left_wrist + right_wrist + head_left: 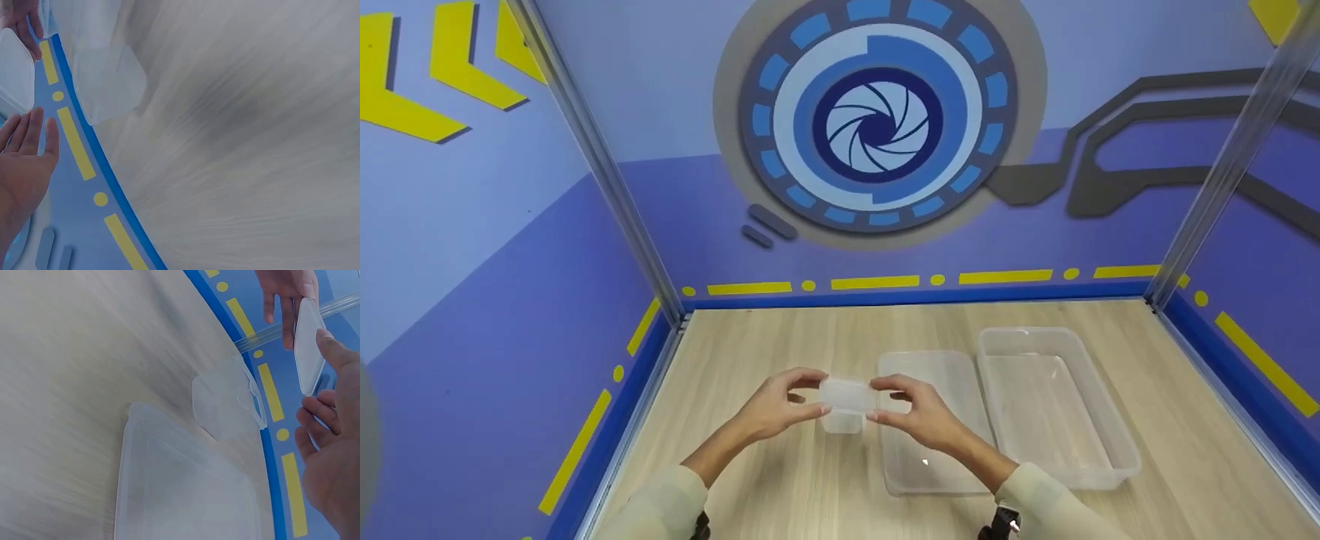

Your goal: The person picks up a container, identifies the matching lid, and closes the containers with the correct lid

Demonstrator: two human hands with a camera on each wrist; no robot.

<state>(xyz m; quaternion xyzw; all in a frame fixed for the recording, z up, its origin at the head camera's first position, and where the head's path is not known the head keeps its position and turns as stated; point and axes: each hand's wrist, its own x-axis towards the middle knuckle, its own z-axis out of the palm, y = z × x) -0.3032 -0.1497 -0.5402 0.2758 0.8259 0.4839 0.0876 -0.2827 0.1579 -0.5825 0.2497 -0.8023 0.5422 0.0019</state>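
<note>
Both hands hold a small, translucent plastic lid by its opposite short edges, raised over a small clear plastic container on the tabletop. My left hand pinches the lid's left end between thumb and fingers. At the other end, my right hand grips it in the same way. From the right wrist view, the lid is seen nearly edge-on, apart from the small container below it. The left wrist view shows the lid's face beside the left fingertips.
To the right, a large translucent lid lies flat on the wooden table. Beside it stands a large open plastic container. Blue and purple panels with metal corner posts enclose the table at the back and sides.
</note>
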